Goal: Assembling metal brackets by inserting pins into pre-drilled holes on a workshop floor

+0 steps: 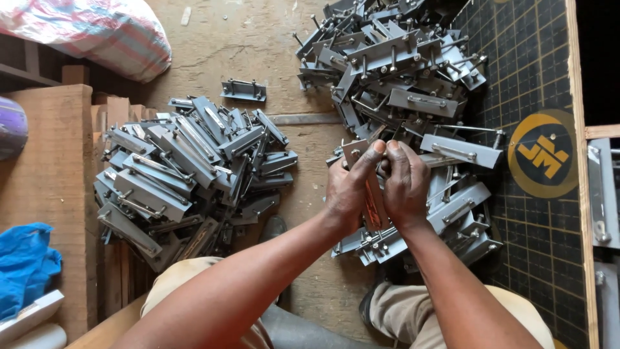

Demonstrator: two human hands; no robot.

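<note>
Both my hands meet over the floor and grip one grey metal bracket point(356, 152) with a rusty strip showing below it. My left hand point(349, 189) clasps its left side, thumb up against the top. My right hand point(403, 184) wraps the right side. Just beyond and to the right lies a loose heap of grey metal brackets with bolts point(400, 71), spilling down under my hands. To the left sits a second pile of the same brackets point(187, 174), laid flatter and overlapping.
A single bracket point(243, 89) lies apart on the dusty floor. A dark gridded mat with a yellow round mark point(541, 153) lies at right, edged by a wooden strip. Wooden blocks point(51, 187), blue cloth point(24, 265) and a striped sack point(97, 32) are at left.
</note>
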